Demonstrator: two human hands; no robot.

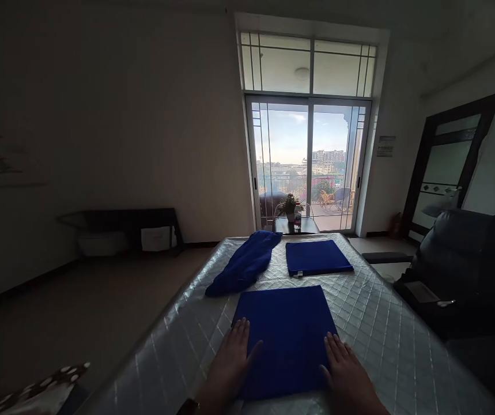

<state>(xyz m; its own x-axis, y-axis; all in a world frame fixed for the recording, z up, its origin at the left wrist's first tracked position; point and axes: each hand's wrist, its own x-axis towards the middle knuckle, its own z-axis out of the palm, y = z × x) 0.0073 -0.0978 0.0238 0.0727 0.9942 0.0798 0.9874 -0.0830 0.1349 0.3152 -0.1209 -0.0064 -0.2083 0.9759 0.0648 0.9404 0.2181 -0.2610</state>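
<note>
A blue folded cloth [288, 340] lies flat in front of me as a near-square. My left hand [232, 357] rests along its left edge, fingers stretched out and thumb on the fabric. On the opposite edge, my right hand [344, 366] lies with its fingers extended, thumb touching the cloth. Neither hand grips anything. Beyond it at the right is another folded blue cloth [318, 257] with a small white tag on its near edge. A crumpled blue cloth [245, 264] is spread loosely at the far left.
Everything blue lies on a table with a silvery quilted cover [385, 323]. Behind its far edge stand a potted plant [289, 206] and a bottle [298, 216] before a sliding glass door [308, 161]. A dark leather sofa [467, 271] is on the right, a low dark bench [130, 227] on the left.
</note>
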